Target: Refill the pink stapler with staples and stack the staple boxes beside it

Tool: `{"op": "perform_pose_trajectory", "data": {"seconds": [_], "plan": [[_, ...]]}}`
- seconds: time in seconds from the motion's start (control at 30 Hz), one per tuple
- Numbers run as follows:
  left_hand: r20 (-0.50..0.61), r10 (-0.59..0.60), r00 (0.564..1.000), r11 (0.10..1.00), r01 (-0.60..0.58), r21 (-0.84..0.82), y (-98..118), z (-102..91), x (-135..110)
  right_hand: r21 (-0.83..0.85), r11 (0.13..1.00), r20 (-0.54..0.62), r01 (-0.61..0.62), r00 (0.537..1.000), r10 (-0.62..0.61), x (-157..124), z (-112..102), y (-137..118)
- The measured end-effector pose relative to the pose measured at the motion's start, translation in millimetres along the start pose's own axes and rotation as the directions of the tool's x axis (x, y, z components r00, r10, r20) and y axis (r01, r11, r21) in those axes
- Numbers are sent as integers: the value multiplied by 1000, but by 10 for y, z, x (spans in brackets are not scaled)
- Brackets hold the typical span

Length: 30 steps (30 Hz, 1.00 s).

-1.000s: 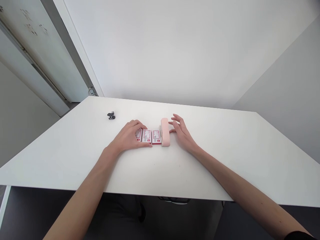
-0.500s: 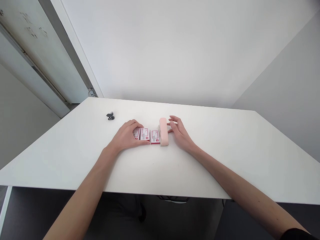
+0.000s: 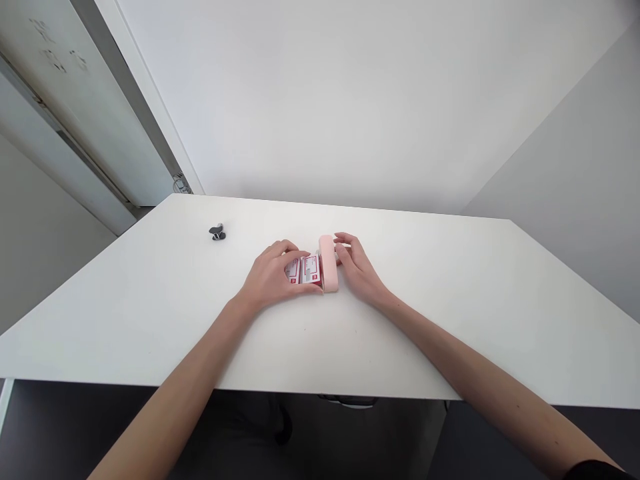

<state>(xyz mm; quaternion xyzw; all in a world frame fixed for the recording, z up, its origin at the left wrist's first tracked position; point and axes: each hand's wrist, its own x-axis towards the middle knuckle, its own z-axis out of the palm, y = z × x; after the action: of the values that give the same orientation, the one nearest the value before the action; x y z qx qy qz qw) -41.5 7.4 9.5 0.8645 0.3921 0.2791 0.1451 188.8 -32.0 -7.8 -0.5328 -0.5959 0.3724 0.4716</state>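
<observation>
Near the middle of the white table (image 3: 380,347), my left hand (image 3: 273,275) is wrapped round a row of small red-and-white boxes (image 3: 311,269), thumb along the near side and fingers along the far side. Two boxes show; the palm hides whatever lies further left. The row's right end sits close against a pink stapler (image 3: 329,263), which lies lengthwise away from me. On the stapler's other side is my right hand (image 3: 361,270), its fingers loosely bent and apart. Its fingertips are at the stapler's right edge, partly hidden, not wrapped round it.
A small black clip-like object (image 3: 217,232) lies at the back left of the table. Behind the table rises a white wall (image 3: 320,107). The table's front edge runs below my forearms, with dark space underneath.
My left hand has slid right with the boxes, closing the gap to the box beside the stapler. My right hand and the stapler have hardly moved.
</observation>
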Motion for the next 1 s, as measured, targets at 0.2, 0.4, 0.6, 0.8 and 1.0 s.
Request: {"op": "perform_pose_trajectory", "data": {"seconds": [0.2,0.4,0.6,0.8,1.0], "plan": [[95,-37,995,999,37,3,-27,-82,-31,-15,1000,5,20,1000,-20,10,-10,24],[178,-26,984,1000,26,-2,-133,-232,-91,-6,1000,9,4,1000,-4,5,-11,3],[145,-45,988,998,40,38,-242,-289,-138,-11,1000,-15,-11,1000,11,1,-10,3],[16,-46,999,995,48,-92,-148,-284,-122,-77,997,6,0,1000,0,-4,-18,-25],[-41,-45,998,989,39,-145,50,-136,-56,-91,995,65,-31,997,37,-29,-17,-92]]}}
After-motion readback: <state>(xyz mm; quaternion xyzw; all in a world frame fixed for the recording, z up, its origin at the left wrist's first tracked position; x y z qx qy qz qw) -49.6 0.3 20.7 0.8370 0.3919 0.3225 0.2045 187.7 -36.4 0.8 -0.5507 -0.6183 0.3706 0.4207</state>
